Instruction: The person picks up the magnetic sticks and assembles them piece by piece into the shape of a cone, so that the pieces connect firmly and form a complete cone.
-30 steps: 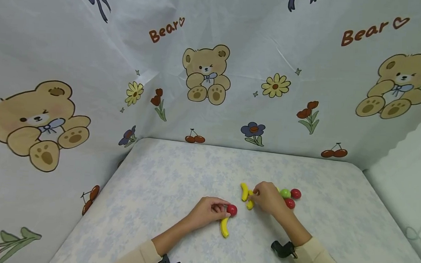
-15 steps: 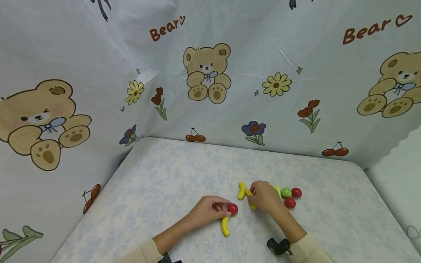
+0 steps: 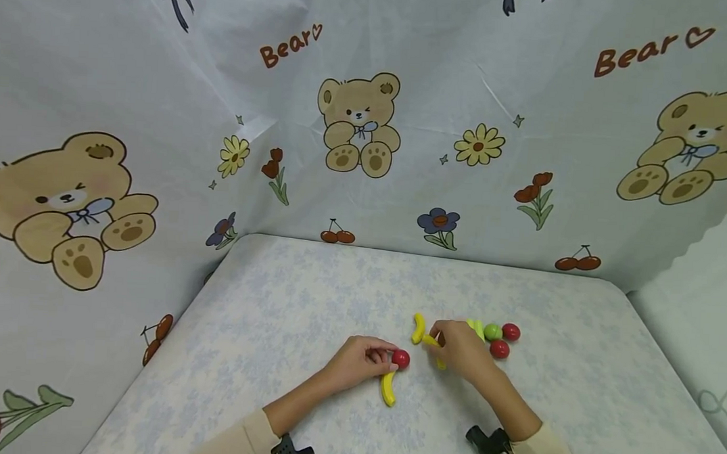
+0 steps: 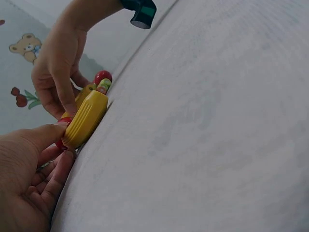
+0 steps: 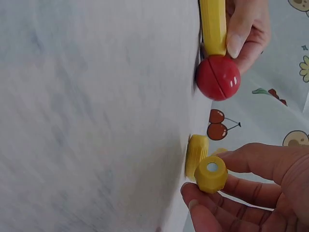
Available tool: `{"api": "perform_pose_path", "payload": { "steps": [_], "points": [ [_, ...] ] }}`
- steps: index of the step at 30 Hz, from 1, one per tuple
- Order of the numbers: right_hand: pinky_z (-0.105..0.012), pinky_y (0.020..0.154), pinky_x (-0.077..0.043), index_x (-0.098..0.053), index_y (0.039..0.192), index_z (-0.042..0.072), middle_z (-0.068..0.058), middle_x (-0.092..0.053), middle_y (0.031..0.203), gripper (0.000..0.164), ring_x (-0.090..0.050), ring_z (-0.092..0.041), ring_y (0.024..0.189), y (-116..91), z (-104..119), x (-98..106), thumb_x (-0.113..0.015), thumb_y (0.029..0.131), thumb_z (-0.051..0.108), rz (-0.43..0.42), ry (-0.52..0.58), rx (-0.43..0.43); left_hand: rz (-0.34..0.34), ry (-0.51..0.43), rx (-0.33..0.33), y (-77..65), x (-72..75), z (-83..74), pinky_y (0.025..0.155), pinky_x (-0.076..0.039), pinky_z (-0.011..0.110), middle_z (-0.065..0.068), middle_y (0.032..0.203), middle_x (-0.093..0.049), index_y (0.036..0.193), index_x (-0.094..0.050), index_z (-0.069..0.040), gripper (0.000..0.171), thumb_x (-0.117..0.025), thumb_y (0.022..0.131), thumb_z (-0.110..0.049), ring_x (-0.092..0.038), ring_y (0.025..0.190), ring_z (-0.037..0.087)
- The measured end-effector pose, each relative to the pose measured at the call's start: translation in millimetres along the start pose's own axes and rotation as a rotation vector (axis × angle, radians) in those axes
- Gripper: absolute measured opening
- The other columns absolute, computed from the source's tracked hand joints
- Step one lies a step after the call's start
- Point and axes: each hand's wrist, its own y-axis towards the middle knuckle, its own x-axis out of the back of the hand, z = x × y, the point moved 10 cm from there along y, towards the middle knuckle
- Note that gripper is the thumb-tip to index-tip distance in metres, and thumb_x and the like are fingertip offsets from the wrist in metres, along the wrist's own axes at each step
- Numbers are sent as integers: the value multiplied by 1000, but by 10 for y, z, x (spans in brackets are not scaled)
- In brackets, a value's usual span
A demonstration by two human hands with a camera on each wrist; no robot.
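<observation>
My left hand [image 3: 360, 364] pinches a red ball [image 3: 400, 359] between thumb and fingers; the right wrist view shows a seam round it. Against the ball's near side lies a yellow toy banana [image 3: 388, 389], its ridged side large in the left wrist view. With thumb and fingers my right hand [image 3: 460, 348] holds a second toy banana [image 3: 431, 340], partly covered by the fingers. Its end, with a pale round spot [image 5: 212, 167], faces the right wrist camera. Just beyond it a third toy banana [image 3: 418, 328] lies on the table.
Beyond my right hand are pale yellow-green pieces [image 3: 476, 327], a green ball [image 3: 492, 332] and two red balls, one farther right [image 3: 510, 331] and one nearer [image 3: 499, 349]. A bear-printed curtain [image 3: 389, 208] rises behind the pale patterned table [image 3: 312, 292].
The banana at my right hand has turned, its near end swinging right. The third banana has shifted slightly left. My left hand keeps its hold on the red ball.
</observation>
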Motion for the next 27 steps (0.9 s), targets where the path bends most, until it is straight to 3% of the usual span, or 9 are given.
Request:
{"api": "perform_pose_path", "payload": {
  "steps": [10,19,27],
  "points": [
    [-25,51,-45,-73,88,10,4,-57,69,14,-49,-12,57,-180,121,-70,-86,82,15,1,21,24,0,-9,0,3,-3,15,64,-53,21,-7,82,-69,115,-77,-12,26,-80,90,-21,-62,69,6],
    [-26,51,-44,-74,90,11,5,-57,68,14,-50,-12,56,-213,147,-202,-85,82,14,66,36,21,-7,-10,8,-2,3,21,63,-52,20,-5,81,-69,114,-77,-13,26,-80,90,-21,-61,69,6],
    [-25,51,-44,-75,90,13,7,-56,68,15,-49,-11,57,-213,202,-201,-86,81,14,35,38,75,-6,-6,4,0,4,20,63,-53,21,-6,81,-69,114,-77,-13,25,-80,90,-21,-62,70,6]
  ]
}}
